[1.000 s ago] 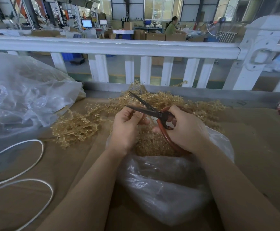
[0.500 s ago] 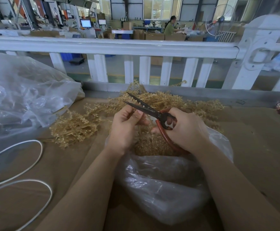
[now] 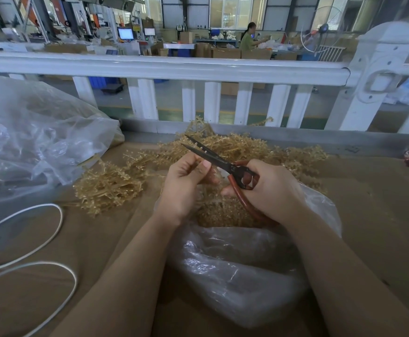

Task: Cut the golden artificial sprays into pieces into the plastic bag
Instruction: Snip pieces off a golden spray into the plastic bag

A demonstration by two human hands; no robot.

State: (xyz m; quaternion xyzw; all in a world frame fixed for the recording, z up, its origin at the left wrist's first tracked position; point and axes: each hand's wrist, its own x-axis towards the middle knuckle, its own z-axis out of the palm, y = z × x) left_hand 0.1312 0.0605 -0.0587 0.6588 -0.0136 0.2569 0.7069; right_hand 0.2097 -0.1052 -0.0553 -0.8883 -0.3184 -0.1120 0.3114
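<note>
Table (image 3: 368,215): brown surface below a white railing (image 3: 164,69).
Big clear bag (image 3: 35,142): crumpled at far left, beside a white cord (image 3: 55,229).
Plastic bag (image 3: 235,271): open between the forearms, cut golden bits inside.
Golden sprays (image 3: 108,183): heaped behind and left of the plastic bag.
Scissors (image 3: 225,164): red handles, blades parted, tips pointing up-left.
Right hand (image 3: 269,190): fingers curled through the scissors' handles.
Left hand (image 3: 186,186): pinching a small sprig at the blades, above the bag's mouth.

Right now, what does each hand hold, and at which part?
The right hand grips the scissors by their red handle loops, blades open. The left hand pinches a golden spray piece by its lower end, between thumb and fingers.
</note>
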